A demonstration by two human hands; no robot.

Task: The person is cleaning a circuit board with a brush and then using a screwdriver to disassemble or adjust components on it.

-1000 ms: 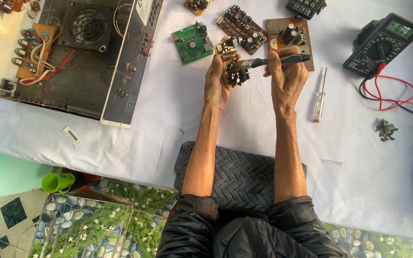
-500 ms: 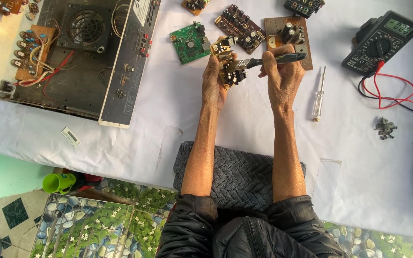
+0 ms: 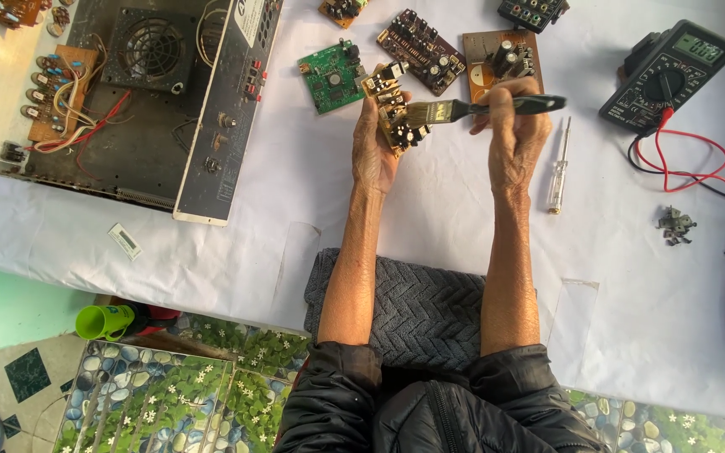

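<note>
gripping a small tan circuit board crowded with components (image 3: 396, 113) in the left hand (image 3: 372, 149), lifting it off the white cloth-covered table (image 3: 430, 218), tilting its face toward the brush. closing the right hand (image 3: 509, 134) on a black-handled flat paintbrush (image 3: 472, 108), laying bristles against the board, just right of the green square circuit board (image 3: 331, 77), likely for dusting.

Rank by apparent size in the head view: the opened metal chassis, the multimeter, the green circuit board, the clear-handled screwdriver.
1. Opened metal chassis, by far the largest.
2. Multimeter.
3. Green circuit board, smaller in area.
4. Clear-handled screwdriver: long as the board is wide, but thinnest.
</note>
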